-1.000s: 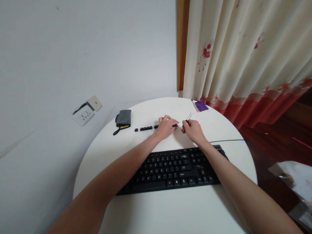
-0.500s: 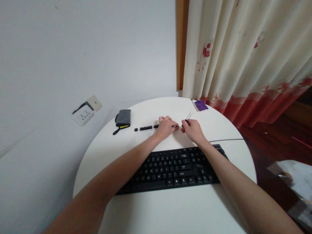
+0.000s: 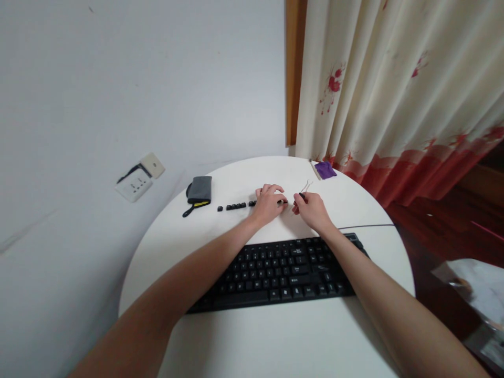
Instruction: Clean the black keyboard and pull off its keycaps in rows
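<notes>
White was the round tabletop (image 3: 252, 341), and everything lay on it. Near its far left edge sat a grey pouch (image 3: 199, 190) with a yellow stripe. Just to the right of the pouch, a row of small black key caps (image 3: 235, 207) lay in a line along the far side of the tabletop, each close to the next.

The left hand (image 3: 268, 202) rested at the right end of that row. Its fingers were curled down, and the fingertips touched the last cap (image 3: 282, 201) there. I could not tell if the fingers pinched that cap or only pressed on it.

Just beside it, the right hand (image 3: 311, 208) was closed around the dark handle of a thin wire tool (image 3: 305, 186). The wire loops of the tool stuck out toward the far edge. The two hands were near each other but did not touch. At the far right edge lay a small purple cloth (image 3: 325, 169).

The black keyboard (image 3: 279, 273) lay near the middle of the tabletop, closer to the person, under both forearms. Its cable (image 3: 366, 227) ran off the right edge.

It looked like the job was only begun. A handful of caps were off and lined up, while almost all the keys were still on the keyboard. Any gaps in the top row were too small to see.
</notes>
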Available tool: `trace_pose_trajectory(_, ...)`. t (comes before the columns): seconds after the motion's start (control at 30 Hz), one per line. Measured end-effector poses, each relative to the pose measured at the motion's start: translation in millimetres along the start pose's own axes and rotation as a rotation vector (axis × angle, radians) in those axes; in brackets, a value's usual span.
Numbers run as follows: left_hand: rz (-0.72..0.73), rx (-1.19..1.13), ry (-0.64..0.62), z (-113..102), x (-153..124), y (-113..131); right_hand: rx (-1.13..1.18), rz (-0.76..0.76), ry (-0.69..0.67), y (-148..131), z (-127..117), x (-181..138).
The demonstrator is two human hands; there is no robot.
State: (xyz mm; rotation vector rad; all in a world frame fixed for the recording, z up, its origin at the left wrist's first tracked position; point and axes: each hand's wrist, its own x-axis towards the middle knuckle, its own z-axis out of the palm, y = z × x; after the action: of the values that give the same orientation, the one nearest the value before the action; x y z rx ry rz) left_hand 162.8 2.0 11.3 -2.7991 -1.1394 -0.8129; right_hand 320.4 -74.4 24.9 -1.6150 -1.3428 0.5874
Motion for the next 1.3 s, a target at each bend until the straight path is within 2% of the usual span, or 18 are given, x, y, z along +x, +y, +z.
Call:
trace_pose_trajectory(0.2, 0.052, 0.019, -0.073, -15, 14, 3, 0.018, 0.011, -0.012, 1, 1, 1)
trace_pose_trajectory(0.37, 0.099, 0.022, -0.19, -11, 22, 0, 0.021, 0.005, 0.012, 0, -2, 1)
trace_pose_trajectory(0.93, 0.009, -0.012, -0.116, 2, 19, -11, 0.038, 0.022, 0.002, -1, -1, 1)
trace_pose_trajectory(1.3, 0.001, -0.004, -0.119, -2, 18, -15, 0.04, 0.007, -0.007, -3, -2, -1)
